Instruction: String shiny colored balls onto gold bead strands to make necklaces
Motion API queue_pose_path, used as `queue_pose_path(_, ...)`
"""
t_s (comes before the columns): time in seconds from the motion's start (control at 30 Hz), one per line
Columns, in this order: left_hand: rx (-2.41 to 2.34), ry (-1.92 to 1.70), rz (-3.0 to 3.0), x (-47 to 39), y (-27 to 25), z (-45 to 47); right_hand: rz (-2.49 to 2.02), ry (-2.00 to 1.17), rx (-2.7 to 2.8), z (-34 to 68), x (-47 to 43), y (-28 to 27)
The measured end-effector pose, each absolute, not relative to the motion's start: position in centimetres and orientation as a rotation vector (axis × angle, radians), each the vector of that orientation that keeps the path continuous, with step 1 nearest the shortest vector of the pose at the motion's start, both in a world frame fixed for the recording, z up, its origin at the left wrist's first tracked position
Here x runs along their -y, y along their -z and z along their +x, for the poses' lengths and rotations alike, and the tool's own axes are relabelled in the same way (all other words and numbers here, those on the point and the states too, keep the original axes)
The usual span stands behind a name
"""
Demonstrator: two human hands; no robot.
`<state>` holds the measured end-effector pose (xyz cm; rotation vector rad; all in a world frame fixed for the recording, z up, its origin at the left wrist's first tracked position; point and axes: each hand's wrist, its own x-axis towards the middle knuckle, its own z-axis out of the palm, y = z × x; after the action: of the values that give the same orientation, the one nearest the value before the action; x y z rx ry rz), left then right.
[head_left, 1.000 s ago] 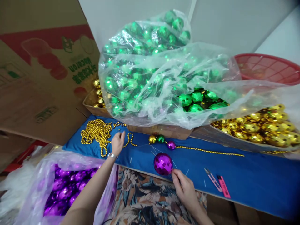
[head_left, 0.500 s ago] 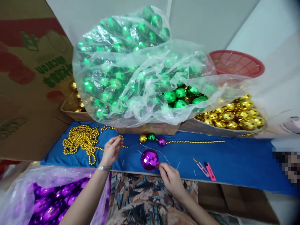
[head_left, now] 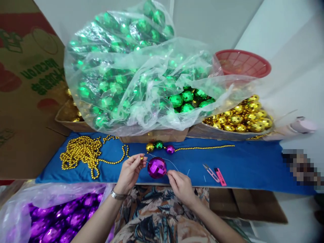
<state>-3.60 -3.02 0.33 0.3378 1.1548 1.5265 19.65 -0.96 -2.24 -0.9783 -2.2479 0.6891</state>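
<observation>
My left hand (head_left: pixel 129 172) is closed in a pinch on the end of a gold bead string (head_left: pixel 111 162), a gold bead showing at its fingertips. This string runs left to a heap of gold beads (head_left: pixel 82 153) on the blue cloth. My right hand (head_left: pixel 181 186) pinches the right-hand end of a large faceted purple ball (head_left: pixel 157 167); what lies between its fingertips is hidden. The ball sits between my two hands, with thin pale thread near it. Just behind lie a gold ball (head_left: pixel 150 147), a green ball (head_left: pixel 159 144) and a smaller purple ball (head_left: pixel 170 149), joined to a straight gold bead strand (head_left: pixel 205 147).
Pink-handled thread snips (head_left: pixel 211 173) and a pink cutter (head_left: pixel 220 177) lie at right on the blue cloth (head_left: pixel 248 168). Behind stand a bag of green balls (head_left: pixel 121 77), a box of gold balls (head_left: pixel 240 118) and a red basket (head_left: pixel 243 64). Purple balls (head_left: pixel 65 216) fill a bag at lower left.
My left hand has moved right with the gold bead string, from well left of the large purple ball to close beside it. The view has shifted slightly. My right hand keeps its pinch.
</observation>
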Motion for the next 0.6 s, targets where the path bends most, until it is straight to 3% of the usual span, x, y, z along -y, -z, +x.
queue_pose_path(0.37,-1.632,-1.29,1.0,3.5,3.3,-2.8,-1.361,-0.953,2.353,19.0,-0.2,7.8)
queue_pose_path(0.6,-1.653,-1.263,1.498,3.0,0.9,-2.2,-1.336,-0.754,2.303,19.2,-1.3,5.6)
